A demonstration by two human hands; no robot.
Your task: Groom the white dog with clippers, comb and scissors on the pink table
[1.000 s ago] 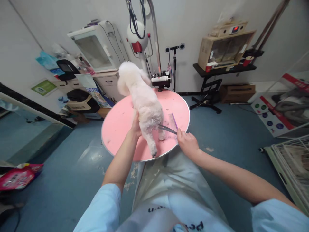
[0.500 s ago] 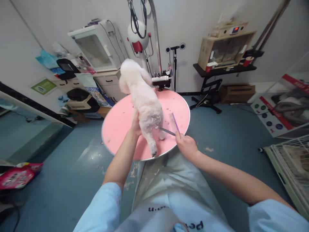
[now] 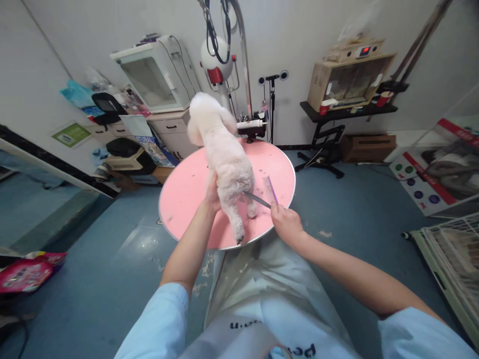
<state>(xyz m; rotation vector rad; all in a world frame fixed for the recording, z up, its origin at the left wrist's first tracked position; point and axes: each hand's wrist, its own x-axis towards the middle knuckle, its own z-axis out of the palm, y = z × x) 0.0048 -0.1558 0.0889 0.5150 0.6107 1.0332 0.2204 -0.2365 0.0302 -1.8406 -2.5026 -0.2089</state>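
Note:
A white, curly-coated dog (image 3: 228,152) stands on a round pink grooming table (image 3: 179,199), its rear toward me and its head away. My left hand (image 3: 213,193) is wrapped against the dog's left flank, just ahead of the hind leg; most of its fingers are hidden beneath the body. At the table's near right edge, my right hand (image 3: 287,223) is closed around dark scissors (image 3: 258,199) and a purple-backed comb (image 3: 271,190). The scissor blades point left, and their tip meets the coat at the dog's rump. The comb sticks up from the same hand.
A metal grooming arm (image 3: 245,60) with dark cords rises behind the table, beside a tool holder (image 3: 252,130). Small clumps of hair lie on the tabletop and floor. A wheeled cage (image 3: 449,254) stands at the right, a pink bag (image 3: 32,271) at the left.
The scissors have moved slightly left and up against the dog's rump, with my right hand following. My left hand keeps its hold on the flank. The view has tilted slightly.

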